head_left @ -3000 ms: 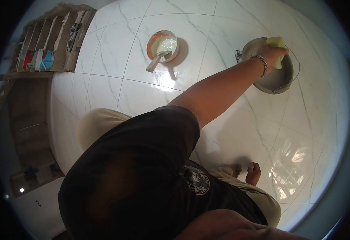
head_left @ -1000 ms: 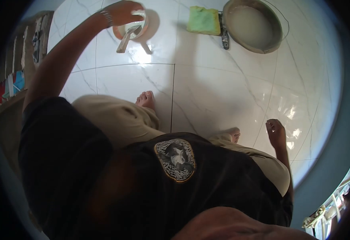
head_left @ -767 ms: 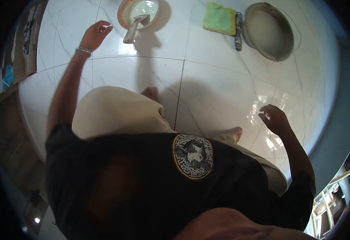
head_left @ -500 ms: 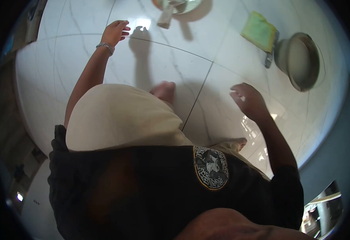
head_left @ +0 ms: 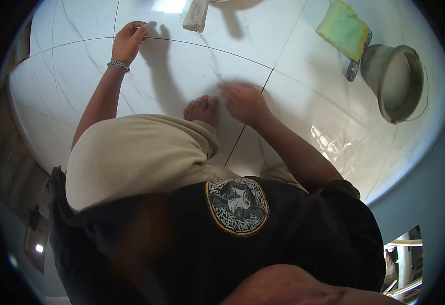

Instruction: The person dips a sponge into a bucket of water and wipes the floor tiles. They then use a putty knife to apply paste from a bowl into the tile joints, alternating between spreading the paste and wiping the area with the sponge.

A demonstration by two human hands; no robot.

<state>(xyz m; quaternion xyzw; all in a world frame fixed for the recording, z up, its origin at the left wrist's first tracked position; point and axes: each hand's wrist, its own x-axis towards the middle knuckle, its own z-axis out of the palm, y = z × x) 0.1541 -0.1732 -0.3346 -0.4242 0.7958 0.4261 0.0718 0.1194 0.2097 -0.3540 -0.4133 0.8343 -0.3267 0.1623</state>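
My left hand point(head_left: 129, 41), with a chain bracelet point(head_left: 118, 65) at its wrist, is above the tiled floor point(head_left: 85, 76) at the upper left. Its fingers are curled in towards the thumb, and anything between them is too small to make out. My right hand point(head_left: 245, 101) reaches across the middle, low over the tiles and close to my bare foot point(head_left: 201, 109). Its fingers are blurred but look stretched out, with nothing visible in them. A worn wooden-looking handle point(head_left: 196, 18) lies nearest to my left hand, at the top edge.
At the right a grey bucket point(head_left: 372, 66) with a wire handle leans over, pale matter inside. Beside it lie a greenish-yellow sponge point(head_left: 342, 30) and a dark-handled tool point(head_left: 353, 70), partly under the sponge. A blue-grey wall point(head_left: 415, 188) borders the floor at the right.
My right hand has swung left from near the bucket side to beside my foot. The fingers of my left hand have drawn closer together. The view has shifted slightly.
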